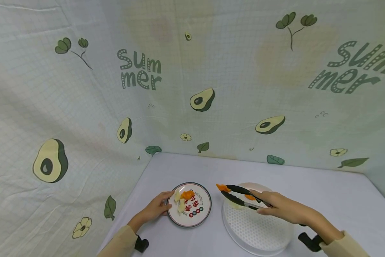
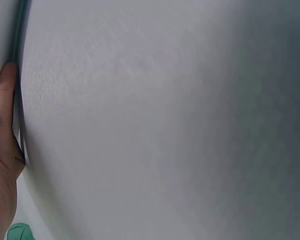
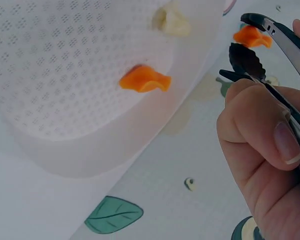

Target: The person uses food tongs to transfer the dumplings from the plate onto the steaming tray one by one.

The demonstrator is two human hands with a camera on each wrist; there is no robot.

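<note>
My left hand [image 1: 154,208] grips the left rim of a round white plate [image 1: 186,223] with a dark edge line and red print. On the plate lie an orange wavy-edged piece [image 1: 187,195] and pale pieces [image 1: 181,206], dumpling-like in shape. My right hand [image 1: 284,205] holds black-tipped metal tongs [image 1: 240,189]. Between their tips is another orange piece [image 3: 252,37], held above the left edge of a white perforated basket [image 3: 55,65]. Inside that basket are an orange piece [image 3: 145,79] and a pale piece [image 3: 174,21]. The left wrist view shows mostly a blurred pale surface.
The basket and plate stand side by side on a white tabletop [image 1: 183,167]. A cloth [image 1: 231,71] printed with avocados and leaves hangs behind the table and along its left side.
</note>
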